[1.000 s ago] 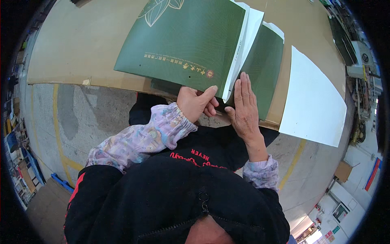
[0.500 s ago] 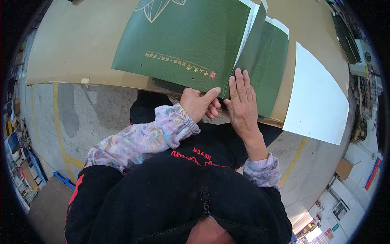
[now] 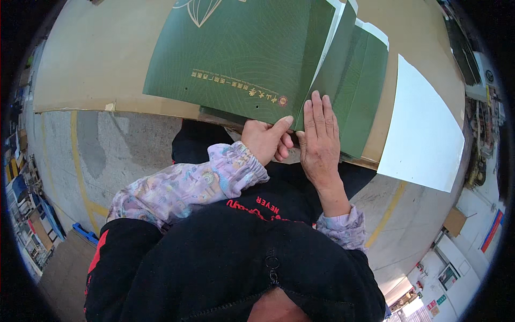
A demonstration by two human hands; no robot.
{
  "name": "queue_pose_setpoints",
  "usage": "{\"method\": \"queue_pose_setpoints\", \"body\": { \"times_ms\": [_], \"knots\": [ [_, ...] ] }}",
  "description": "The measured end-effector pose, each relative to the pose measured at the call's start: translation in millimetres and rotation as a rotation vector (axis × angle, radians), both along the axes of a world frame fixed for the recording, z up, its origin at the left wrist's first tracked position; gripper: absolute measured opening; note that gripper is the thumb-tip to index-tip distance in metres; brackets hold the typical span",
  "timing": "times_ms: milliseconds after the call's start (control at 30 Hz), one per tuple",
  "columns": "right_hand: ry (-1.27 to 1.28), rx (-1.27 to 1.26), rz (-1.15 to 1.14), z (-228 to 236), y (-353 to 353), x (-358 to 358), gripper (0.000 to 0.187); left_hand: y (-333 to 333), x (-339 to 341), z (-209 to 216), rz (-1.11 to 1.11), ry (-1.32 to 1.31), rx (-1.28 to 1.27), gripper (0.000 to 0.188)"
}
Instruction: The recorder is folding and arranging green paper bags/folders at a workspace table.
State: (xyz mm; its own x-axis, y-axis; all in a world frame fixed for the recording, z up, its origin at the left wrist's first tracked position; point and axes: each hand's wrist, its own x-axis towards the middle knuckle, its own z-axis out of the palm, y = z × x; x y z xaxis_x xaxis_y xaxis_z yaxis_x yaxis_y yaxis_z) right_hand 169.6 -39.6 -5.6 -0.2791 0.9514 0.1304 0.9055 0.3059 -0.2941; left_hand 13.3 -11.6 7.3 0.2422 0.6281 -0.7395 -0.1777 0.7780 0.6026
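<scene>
A large green paper bag [image 3: 236, 64], printed with gold lettering and a pale line drawing, lies partly folded at the table's near edge. Two small holes show near its closest edge, and white inner faces show at its far end. My left hand [image 3: 265, 139] is closed at the near edge, thumb on top and fingers curled beneath. Flat on the narrow folded side panel rests my right hand [image 3: 320, 131], its fingers stretched out and close together, beside the raised crease. What lies under the bag's near edge is mostly hidden.
The bag lies on a brown board-topped table [image 3: 91, 64]. To the right, a white sheet [image 3: 424, 129] overhangs the near edge. Dark stacked sheets [image 3: 460, 51] stand at the far right. Below is a grey floor with yellow lines [image 3: 80, 161].
The green bag's right side and the white sheet sit slightly further right in view. My left hand keeps its grip on the edge, and my right hand stays flat on the side panel.
</scene>
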Motion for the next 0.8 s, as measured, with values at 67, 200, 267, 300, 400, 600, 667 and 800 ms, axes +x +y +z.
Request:
{"method": "queue_pose_setpoints", "body": {
  "times_ms": [67, 200, 267, 300, 400, 600, 667, 800],
  "knots": [
    [0.001, -0.001, -0.006, -0.9, 0.2, -0.8, 0.07, -0.7, 0.4, -1.4, -0.001, -0.004, -0.012, 0.03],
    [-0.002, -0.02, -0.021, -1.0, 0.5, -2.7, 0.069, -1.4, -0.6, -5.5, 0.011, -0.007, -0.01, 0.03],
    [-0.006, -0.033, -0.021, -0.2, 1.2, -2.3, 0.068, -0.4, 0.1, -6.9, -0.007, -0.007, -0.008, 0.031],
    [-0.019, -0.043, -0.027, 1.6, 1.3, -2.6, 0.068, 0.6, 1.2, -3.7, -0.011, 0.012, -0.018, 0.031],
    [-0.034, -0.055, -0.025, 1.7, 1.1, -2.1, 0.068, 1.1, 0.7, -1.9, -0.02, 0.027, -0.038, 0.031],
    [-0.032, -0.075, -0.023, 0.8, 1.3, -3.6, 0.067, -0.1, -2.3, -8.2, -0.043, 0.011, 0.006, 0.03],
    [-0.03, -0.082, -0.023, 1.1, 1.1, -4.5, 0.067, -0.1, -3.7, -9.3, -0.047, -0.008, 0.016, 0.03],
    [-0.026, -0.108, -0.016, 4.3, 2.5, -2.9, 0.065, 0.2, -2.8, -7.8, -0.054, 0.01, 0.017, 0.029]
  ]
}}
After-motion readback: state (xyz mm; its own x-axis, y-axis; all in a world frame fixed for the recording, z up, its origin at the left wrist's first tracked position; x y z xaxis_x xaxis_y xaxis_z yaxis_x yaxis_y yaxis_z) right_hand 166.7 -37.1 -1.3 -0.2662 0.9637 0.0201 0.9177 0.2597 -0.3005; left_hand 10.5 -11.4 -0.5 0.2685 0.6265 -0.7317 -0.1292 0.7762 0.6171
